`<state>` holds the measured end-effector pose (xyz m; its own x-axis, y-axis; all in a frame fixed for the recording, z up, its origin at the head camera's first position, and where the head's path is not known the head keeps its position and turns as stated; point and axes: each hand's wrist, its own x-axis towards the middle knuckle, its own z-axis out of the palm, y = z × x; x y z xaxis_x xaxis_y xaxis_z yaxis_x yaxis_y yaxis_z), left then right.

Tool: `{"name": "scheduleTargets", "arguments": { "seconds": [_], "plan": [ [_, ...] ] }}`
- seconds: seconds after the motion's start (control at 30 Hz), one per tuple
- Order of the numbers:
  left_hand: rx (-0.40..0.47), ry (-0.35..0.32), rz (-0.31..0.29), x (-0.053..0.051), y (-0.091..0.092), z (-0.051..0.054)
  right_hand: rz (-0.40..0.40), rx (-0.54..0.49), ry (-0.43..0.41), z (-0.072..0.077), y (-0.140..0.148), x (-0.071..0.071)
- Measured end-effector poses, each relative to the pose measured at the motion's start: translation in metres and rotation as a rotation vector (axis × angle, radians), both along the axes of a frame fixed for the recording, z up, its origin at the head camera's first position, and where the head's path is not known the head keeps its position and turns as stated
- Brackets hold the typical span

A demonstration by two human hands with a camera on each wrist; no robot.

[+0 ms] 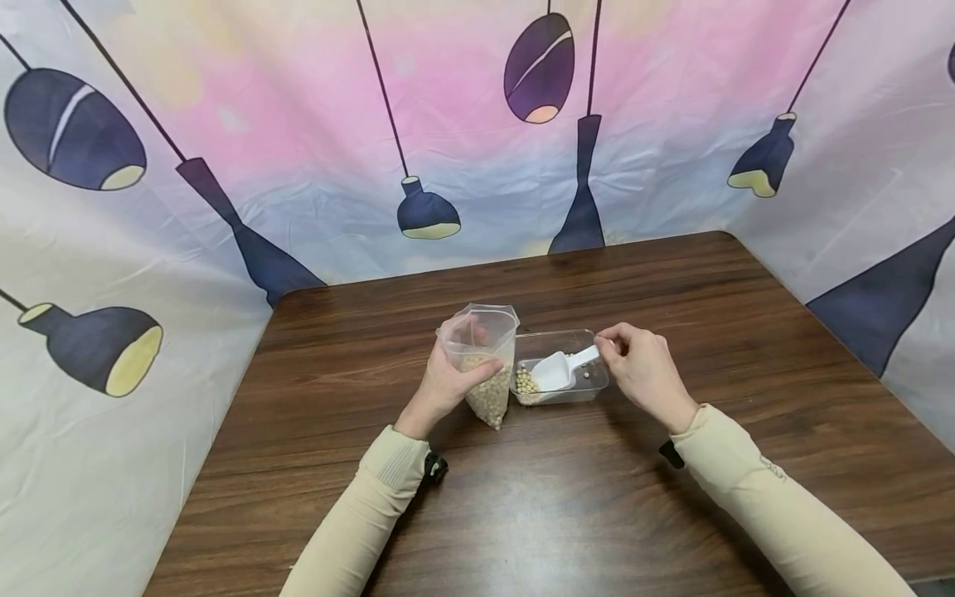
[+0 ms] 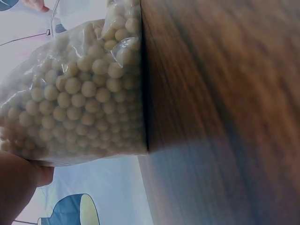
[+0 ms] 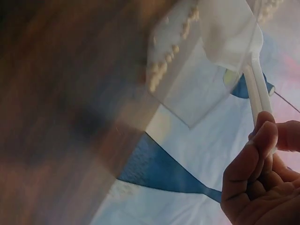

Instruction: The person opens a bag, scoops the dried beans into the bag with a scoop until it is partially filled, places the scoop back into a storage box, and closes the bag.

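My left hand [image 1: 442, 385] holds a clear plastic bag [image 1: 490, 402] upright, fingers round its far side and thumb across the near side. Round beige soybeans [image 2: 75, 98] fill its lower part; its mouth stands open. Just right of it is a clear plastic container [image 1: 561, 398] with loose soybeans [image 1: 525, 383], mostly at its left end. My right hand [image 1: 645, 371] pinches the handle end of a white scoop [image 1: 554, 371] between thumb and fingers. The scoop's bowl is tilted toward the left, over the beans in the container; I cannot tell whether its tip touches them.
A dark wooden table [image 1: 492, 514] lies under everything. Behind it and at both sides hangs a printed cloth [image 1: 313, 199] with lamp drawings. Dark wrist bands [image 1: 436, 466] show below both sleeves.
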<state>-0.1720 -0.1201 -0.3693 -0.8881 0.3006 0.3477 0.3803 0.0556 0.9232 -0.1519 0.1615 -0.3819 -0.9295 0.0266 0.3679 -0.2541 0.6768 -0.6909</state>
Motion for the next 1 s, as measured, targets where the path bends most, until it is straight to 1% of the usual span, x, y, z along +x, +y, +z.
{"name": "scheduleTargets", "arguments": {
  "seconds": [0.1,0.2,0.27,0.33,0.4,0.5,0.53,0.6,0.63,0.73,0.83,0.87,1.0],
  "plan": [
    [-0.001,0.001,0.001,0.000,0.000,0.000,0.042,-0.061,-0.108,-0.005,0.000,0.000],
    [-0.007,0.006,0.001,0.000,0.001,0.000,0.088,-0.176,-0.230,-0.009,0.003,-0.002],
    [-0.011,0.008,0.003,0.000,0.000,0.000,0.111,-0.261,-0.291,-0.012,0.005,-0.003],
    [-0.012,0.007,0.007,-0.004,-0.001,-0.006,0.126,-0.342,-0.335,-0.013,0.007,-0.004],
    [-0.027,0.003,0.023,-0.008,-0.002,-0.013,0.132,-0.387,-0.357,-0.015,0.008,-0.005],
    [-0.044,-0.005,0.043,-0.013,-0.002,-0.024,0.133,-0.417,-0.363,-0.017,0.010,-0.006],
    [-0.051,-0.002,0.049,-0.013,-0.002,-0.026,0.128,-0.420,-0.360,-0.018,0.010,-0.006],
    [-0.056,0.005,0.054,-0.011,-0.002,-0.027,0.124,-0.425,-0.353,-0.018,0.011,-0.007],
    [-0.057,0.000,0.051,-0.009,-0.001,-0.024,0.121,-0.425,-0.351,-0.019,0.011,-0.008],
    [-0.046,0.019,0.046,-0.007,-0.001,-0.025,0.103,-0.417,-0.355,-0.019,0.013,-0.009],
    [-0.033,0.022,0.042,-0.008,-0.001,-0.026,0.084,-0.428,-0.372,-0.020,0.015,-0.012],
    [-0.028,0.032,0.041,-0.011,-0.002,-0.030,0.079,-0.436,-0.381,-0.020,0.016,-0.012],
    [-0.015,0.016,0.025,-0.010,-0.002,-0.028,0.074,-0.495,-0.418,-0.023,0.021,-0.016]
  ]
}}
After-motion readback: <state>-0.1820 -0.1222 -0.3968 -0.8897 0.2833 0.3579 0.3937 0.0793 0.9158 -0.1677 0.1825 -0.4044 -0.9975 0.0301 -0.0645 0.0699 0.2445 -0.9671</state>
